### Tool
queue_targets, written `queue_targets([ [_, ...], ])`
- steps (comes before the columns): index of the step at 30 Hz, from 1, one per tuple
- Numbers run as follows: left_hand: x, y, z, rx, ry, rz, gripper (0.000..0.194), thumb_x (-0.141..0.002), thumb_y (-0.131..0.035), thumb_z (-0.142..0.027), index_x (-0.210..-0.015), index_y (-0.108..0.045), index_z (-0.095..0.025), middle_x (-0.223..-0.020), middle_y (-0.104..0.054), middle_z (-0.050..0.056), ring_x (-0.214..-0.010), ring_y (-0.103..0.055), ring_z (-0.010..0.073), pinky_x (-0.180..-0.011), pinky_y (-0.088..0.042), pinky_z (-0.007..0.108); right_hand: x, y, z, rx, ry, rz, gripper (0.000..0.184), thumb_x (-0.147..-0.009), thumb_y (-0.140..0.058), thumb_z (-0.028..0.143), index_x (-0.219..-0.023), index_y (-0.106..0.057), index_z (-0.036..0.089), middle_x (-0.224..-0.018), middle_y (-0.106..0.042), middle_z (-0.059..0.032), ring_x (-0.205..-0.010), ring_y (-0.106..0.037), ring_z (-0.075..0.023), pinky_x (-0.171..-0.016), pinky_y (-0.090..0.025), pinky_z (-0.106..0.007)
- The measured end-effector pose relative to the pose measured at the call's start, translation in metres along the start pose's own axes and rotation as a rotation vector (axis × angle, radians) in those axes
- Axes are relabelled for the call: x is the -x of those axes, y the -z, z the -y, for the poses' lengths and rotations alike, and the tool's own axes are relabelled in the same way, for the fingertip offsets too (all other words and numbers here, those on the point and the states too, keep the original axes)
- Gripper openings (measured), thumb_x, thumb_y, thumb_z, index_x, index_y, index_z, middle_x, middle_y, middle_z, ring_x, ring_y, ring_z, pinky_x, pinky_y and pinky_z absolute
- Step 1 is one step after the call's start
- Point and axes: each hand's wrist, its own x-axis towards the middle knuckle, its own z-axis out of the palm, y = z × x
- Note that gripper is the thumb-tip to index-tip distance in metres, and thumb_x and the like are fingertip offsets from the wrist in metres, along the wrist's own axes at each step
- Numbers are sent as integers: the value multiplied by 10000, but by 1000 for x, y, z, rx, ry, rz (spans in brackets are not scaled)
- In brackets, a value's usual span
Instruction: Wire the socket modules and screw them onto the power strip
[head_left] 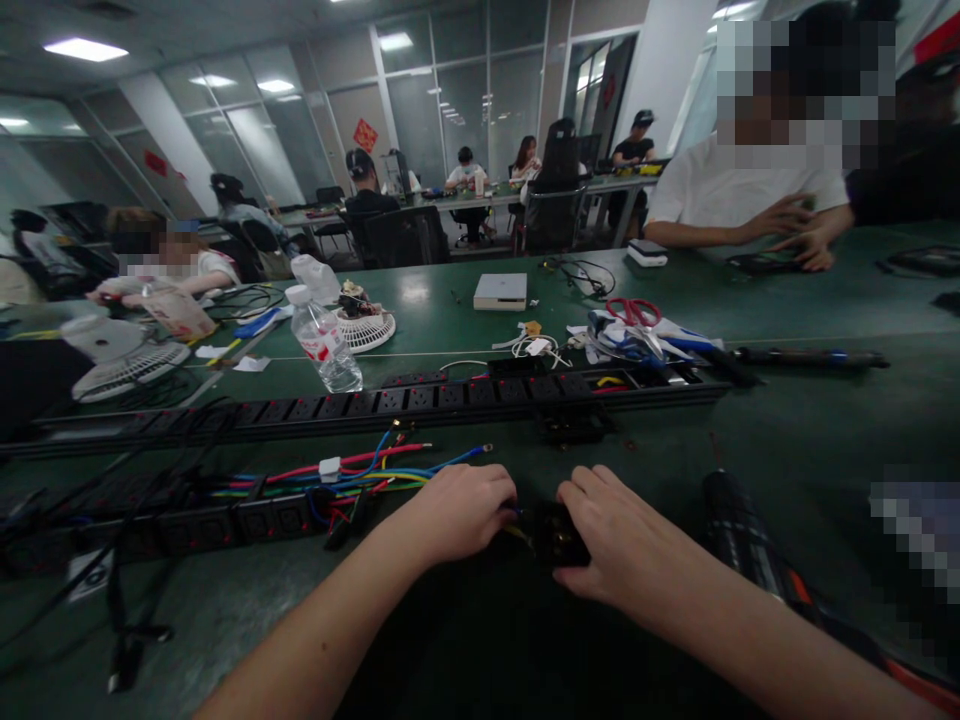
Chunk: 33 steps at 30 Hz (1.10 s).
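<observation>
My right hand [619, 525] grips a small black component [556, 540] with brass-coloured metal parts on its face. Beside it, the fingers of my left hand [472, 505] are pinched around a thin wire [519, 535], yellowish where it shows, which reaches toward the black component; whether it touches is too dark to tell. Just behind my left hand lies a bundle of coloured wires [360, 480], red, blue, yellow and green, some ending in metal lugs. These wires come from a black power strip [270, 520] at the left.
A long black socket strip [420, 398] crosses the table behind my hands. On the right lies a power drill [750, 540]. Red-handled scissors [636, 313], a water bottle [326, 340], a fan part [364, 328] and a white box [500, 291] stand farther back. A co-worker [750, 190] sits opposite.
</observation>
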Motion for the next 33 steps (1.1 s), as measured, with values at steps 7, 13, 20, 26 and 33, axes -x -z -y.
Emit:
queue_targets([
  [7,0,-1,-6,-84,16,29,81,-935,-483,-245,-995,-511,-197,-1055,-590,63,-902,-615,212,-798,-490,348,4,-1,4,-16,-11,-8,439,-614,-953,215,-897,-644,84,-915,-512,-80,-891,-476,-268,-788,-490,-386],
  [13,1,0,-8,-130,13,31,103,-953,-450,-287,-993,-477,-197,-1041,-574,63,-867,-600,218,-772,-480,367,3,-1,6,-30,-16,-14,442,-612,-955,222,-900,-646,89,-915,-513,-80,-897,-482,-272,-777,-501,-386],
  [20,1,-1,-7,-155,-12,26,91,-944,-447,-292,-958,-473,-206,-1024,-561,56,-845,-581,211,-769,-466,366,6,1,5,-6,19,-7,425,-583,-960,186,-871,-665,82,-883,-535,-84,-879,-500,-288,-796,-486,-418],
  [26,1,-3,-5,-92,5,10,69,-947,-450,-272,-969,-468,-209,-1048,-562,52,-881,-578,205,-792,-467,353,6,2,9,-8,-4,-5,422,-585,-947,160,-888,-667,70,-892,-532,-94,-883,-501,-292,-748,-499,-403],
  [33,0,-1,-2,24,34,-14,79,-954,-443,-273,-968,-493,-212,-986,-596,44,-931,-585,204,-817,-449,336,6,-3,12,-23,-81,-36,429,-593,-935,154,-894,-638,80,-921,-514,-102,-911,-479,-297,-775,-512,-427],
])
